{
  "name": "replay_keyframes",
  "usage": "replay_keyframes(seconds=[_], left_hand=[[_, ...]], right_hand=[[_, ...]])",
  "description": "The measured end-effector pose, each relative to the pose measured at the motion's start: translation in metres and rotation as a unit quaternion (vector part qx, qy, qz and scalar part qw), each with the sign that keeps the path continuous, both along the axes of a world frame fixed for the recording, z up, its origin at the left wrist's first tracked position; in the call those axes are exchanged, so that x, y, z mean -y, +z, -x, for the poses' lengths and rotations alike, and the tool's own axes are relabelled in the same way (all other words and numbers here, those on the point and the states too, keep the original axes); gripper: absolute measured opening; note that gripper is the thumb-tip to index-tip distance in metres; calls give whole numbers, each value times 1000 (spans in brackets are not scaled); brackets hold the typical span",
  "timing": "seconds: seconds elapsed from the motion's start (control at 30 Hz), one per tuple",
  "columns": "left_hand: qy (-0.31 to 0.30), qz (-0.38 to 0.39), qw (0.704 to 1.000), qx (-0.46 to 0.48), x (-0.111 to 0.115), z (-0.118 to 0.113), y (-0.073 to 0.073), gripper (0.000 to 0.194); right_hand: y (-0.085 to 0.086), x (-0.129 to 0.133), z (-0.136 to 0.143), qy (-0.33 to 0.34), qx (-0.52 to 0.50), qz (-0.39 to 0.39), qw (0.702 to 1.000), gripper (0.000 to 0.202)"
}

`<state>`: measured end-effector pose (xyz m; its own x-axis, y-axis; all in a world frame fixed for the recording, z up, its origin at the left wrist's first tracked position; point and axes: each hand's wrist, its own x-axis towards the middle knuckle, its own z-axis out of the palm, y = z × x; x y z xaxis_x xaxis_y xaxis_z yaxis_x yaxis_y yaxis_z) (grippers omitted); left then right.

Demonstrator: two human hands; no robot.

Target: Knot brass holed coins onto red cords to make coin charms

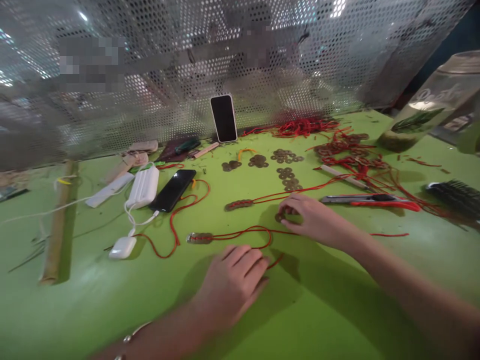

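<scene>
My right hand [305, 215] pinches a small round coin [278, 217] with a hole, just above the green table. Nearer to me, my left hand [240, 277] has its fingers curled together. A red cord end [275, 261] sticks out past its fingertips; the grip itself is hidden under the hand. Beyond the left hand lies a row of overlapping coins [200, 238] laced with red cord, whose doubled strands run right in a loop. A second laced coin row [240, 204] lies farther back, its cord leading past the right hand. Small coin piles [287, 156] rest beyond.
A utility knife [371, 200] lies right of my right hand, near a black brush [455, 202]. Tangled red cords [303, 126] sit behind. A bottle [427, 105] stands right. Leftward are a black phone [173, 191], white power bank [143, 186] and earbud case [122, 247].
</scene>
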<state>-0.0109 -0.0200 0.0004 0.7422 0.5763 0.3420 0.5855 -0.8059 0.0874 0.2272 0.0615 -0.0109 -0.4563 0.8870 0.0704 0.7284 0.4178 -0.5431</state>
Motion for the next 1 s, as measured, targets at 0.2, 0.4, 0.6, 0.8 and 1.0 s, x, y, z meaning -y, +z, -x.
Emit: replay_keyframes(seconds=[0.2,0.4,0.6,0.8,1.0], left_hand=[[13,10,999,45,-1,-8,-5,13],[43,65,991,104,-4,-2,-6,5],[79,106,967,219,-11,8,4,9],[78,89,965,234,-11,12,4,11],[85,91,964,236,-11,12,3,11]], right_hand=[[0,-3,-3,29,-38,48,998,7],[6,13,5,70,-115,14,991,10],[12,25,12,73,-153,55,984,8],[19,33,17,90,-200,79,972,9],[22,36,20,62,-229,129,963,7]])
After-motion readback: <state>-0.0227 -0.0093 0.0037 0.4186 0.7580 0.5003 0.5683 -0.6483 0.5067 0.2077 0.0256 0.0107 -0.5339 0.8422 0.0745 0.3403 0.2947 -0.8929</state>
